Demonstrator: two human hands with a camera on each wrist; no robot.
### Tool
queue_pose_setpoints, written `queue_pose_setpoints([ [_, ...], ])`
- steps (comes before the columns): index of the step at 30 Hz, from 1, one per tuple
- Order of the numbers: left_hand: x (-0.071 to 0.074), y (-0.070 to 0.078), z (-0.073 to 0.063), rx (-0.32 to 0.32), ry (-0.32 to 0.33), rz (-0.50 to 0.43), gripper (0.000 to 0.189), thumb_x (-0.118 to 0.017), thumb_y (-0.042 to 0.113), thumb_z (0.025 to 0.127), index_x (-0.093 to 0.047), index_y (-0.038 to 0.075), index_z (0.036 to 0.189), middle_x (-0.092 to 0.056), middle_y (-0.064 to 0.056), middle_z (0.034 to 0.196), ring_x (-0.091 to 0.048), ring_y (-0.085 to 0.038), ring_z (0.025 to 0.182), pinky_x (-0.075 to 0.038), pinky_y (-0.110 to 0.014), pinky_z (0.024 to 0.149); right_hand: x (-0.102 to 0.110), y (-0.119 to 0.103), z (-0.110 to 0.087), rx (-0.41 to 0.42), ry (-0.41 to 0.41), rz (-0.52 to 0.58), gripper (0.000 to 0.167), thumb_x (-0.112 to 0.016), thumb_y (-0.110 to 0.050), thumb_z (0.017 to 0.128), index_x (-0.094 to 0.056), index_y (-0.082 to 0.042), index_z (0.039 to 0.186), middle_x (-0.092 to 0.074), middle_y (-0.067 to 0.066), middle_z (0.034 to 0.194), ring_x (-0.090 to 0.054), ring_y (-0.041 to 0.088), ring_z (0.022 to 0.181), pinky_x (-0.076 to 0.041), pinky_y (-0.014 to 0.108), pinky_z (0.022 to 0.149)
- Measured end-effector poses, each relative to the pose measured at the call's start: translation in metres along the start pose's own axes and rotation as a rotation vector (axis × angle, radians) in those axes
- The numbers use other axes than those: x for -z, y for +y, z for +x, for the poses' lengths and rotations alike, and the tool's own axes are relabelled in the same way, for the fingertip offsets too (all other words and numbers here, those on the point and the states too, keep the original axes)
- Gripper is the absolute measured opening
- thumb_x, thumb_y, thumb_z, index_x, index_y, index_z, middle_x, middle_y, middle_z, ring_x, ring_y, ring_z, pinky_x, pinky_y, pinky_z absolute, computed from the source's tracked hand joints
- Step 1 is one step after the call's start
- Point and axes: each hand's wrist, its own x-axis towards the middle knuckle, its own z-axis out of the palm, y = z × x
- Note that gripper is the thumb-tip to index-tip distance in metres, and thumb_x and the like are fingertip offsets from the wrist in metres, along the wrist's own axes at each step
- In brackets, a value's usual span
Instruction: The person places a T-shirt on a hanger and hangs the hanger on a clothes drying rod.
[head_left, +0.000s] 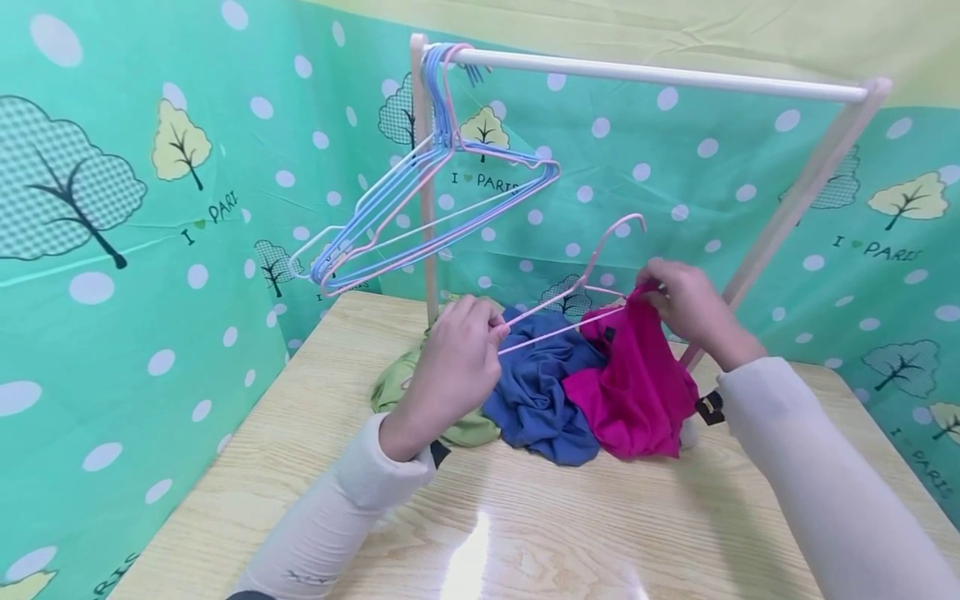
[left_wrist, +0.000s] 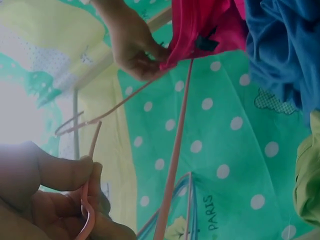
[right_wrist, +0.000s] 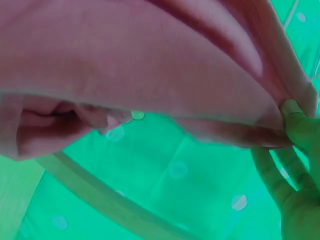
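My left hand (head_left: 453, 367) pinches one end of a pink wire hanger (left_wrist: 178, 135) between thumb and fingers. The hanger is tilted, its hook up and pointing right in the head view. At its other end, my right hand (head_left: 688, 310) pinches the top edge of a magenta garment (head_left: 637, 392), whose lower part hangs down over the table. The hanger's right end passes behind that cloth edge and is hidden. In the right wrist view, thumb and fingers (right_wrist: 295, 120) grip the garment's edge from both sides.
A blue garment (head_left: 543, 408) and a green garment (head_left: 393, 382) lie crumpled on the wooden table (head_left: 585, 525). Behind them stands a rack with a white rod (head_left: 660, 73) and wooden posts. Several blue, pink and white hangers (head_left: 442, 108) hang at its left end. Dotted cloth surrounds the table.
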Motion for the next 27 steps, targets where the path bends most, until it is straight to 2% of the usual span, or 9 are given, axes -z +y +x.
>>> queue_pose_setpoints([
  [2, 0.003, -0.001, 0.0, 0.006, -0.016, 0.018, 0.007, -0.063, 0.004, 0.099, -0.063, 0.004, 0.092, -0.058, -0.005, 0.088, -0.051, -0.025, 0.082, -0.046, -0.037, 0.077, 0.003, 0.003, -0.002, -0.053, 0.035, 0.032, 0.018, -0.068, 0.015, 0.088, -0.068, 0.001, 0.099, -0.069, 0.017, 0.094, -0.067, 0.035, 0.09, -0.057, 0.053, 0.08],
  [9, 0.011, -0.001, 0.001, 0.023, -0.007, 0.016, 0.008, -0.065, 0.008, 0.099, -0.065, 0.004, 0.093, -0.06, -0.005, 0.09, -0.051, -0.024, 0.082, -0.046, -0.037, 0.076, 0.006, 0.009, -0.008, -0.279, 0.124, 0.101, 0.023, -0.061, 0.005, 0.098, -0.07, 0.003, 0.12, -0.07, 0.024, 0.116, -0.067, 0.041, 0.107, -0.055, 0.056, 0.089],
  [12, 0.011, 0.0, 0.001, 0.025, 0.004, -0.003, 0.008, -0.065, 0.009, 0.1, -0.064, 0.004, 0.093, -0.059, -0.005, 0.09, -0.052, -0.025, 0.083, -0.046, -0.037, 0.077, 0.007, 0.009, -0.011, -0.338, 0.122, 0.126, 0.024, -0.061, 0.001, 0.1, -0.07, 0.001, 0.122, -0.07, 0.024, 0.115, -0.068, 0.042, 0.107, -0.058, 0.028, 0.087],
  [15, 0.011, 0.0, 0.001, 0.02, 0.015, -0.025, 0.008, -0.064, 0.008, 0.1, -0.064, 0.004, 0.093, -0.059, -0.006, 0.09, -0.052, -0.025, 0.083, -0.046, -0.037, 0.078, 0.008, 0.009, -0.013, -0.385, 0.106, 0.16, 0.025, -0.06, -0.002, 0.101, -0.069, 0.0, 0.124, -0.07, 0.026, 0.115, -0.068, 0.044, 0.107, -0.045, 0.007, 0.073],
  [16, 0.011, 0.001, 0.001, 0.019, 0.016, -0.032, 0.008, -0.064, 0.007, 0.1, -0.064, 0.004, 0.093, -0.06, -0.006, 0.09, -0.053, -0.025, 0.084, -0.046, -0.038, 0.08, 0.008, 0.009, -0.013, -0.396, 0.097, 0.173, 0.025, -0.06, -0.004, 0.101, -0.068, -0.001, 0.125, -0.07, 0.026, 0.116, -0.068, 0.044, 0.107, -0.039, 0.004, 0.068],
  [19, 0.01, 0.0, 0.001, 0.017, 0.014, -0.051, 0.008, -0.063, 0.006, 0.1, -0.063, 0.003, 0.092, -0.06, -0.006, 0.09, -0.053, -0.026, 0.085, -0.047, -0.043, 0.098, 0.008, 0.007, -0.013, -0.411, 0.079, 0.198, 0.027, -0.06, -0.006, 0.102, -0.068, 0.0, 0.127, -0.07, 0.026, 0.118, -0.068, 0.042, 0.109, -0.041, 0.004, 0.068],
  [22, 0.008, 0.0, 0.001, 0.016, 0.013, -0.058, 0.009, -0.063, 0.004, 0.099, -0.062, 0.003, 0.091, -0.059, -0.007, 0.089, -0.053, -0.026, 0.084, -0.043, -0.046, 0.107, 0.007, 0.005, -0.012, -0.402, 0.071, 0.21, 0.028, -0.06, -0.007, 0.102, -0.068, 0.001, 0.128, -0.07, 0.025, 0.119, -0.068, 0.039, 0.11, -0.044, 0.002, 0.073],
  [23, 0.008, 0.0, 0.001, 0.017, 0.015, -0.058, 0.009, -0.063, 0.004, 0.099, -0.062, 0.003, 0.091, -0.059, -0.006, 0.089, -0.053, -0.026, 0.084, -0.042, -0.046, 0.108, 0.006, 0.004, -0.012, -0.401, 0.072, 0.21, 0.028, -0.059, -0.007, 0.102, -0.068, 0.002, 0.128, -0.07, 0.025, 0.12, -0.068, 0.039, 0.11, -0.044, 0.002, 0.074],
  [27, 0.004, 0.001, 0.001, 0.011, 0.022, -0.058, 0.008, -0.063, 0.004, 0.099, -0.063, 0.003, 0.091, -0.059, -0.006, 0.089, -0.054, -0.026, 0.085, -0.047, -0.042, 0.093, 0.004, -0.002, -0.012, -0.397, 0.073, 0.207, 0.028, -0.06, -0.013, 0.104, -0.071, 0.002, 0.124, -0.071, 0.025, 0.117, -0.068, 0.037, 0.105, -0.043, 0.002, 0.069],
])
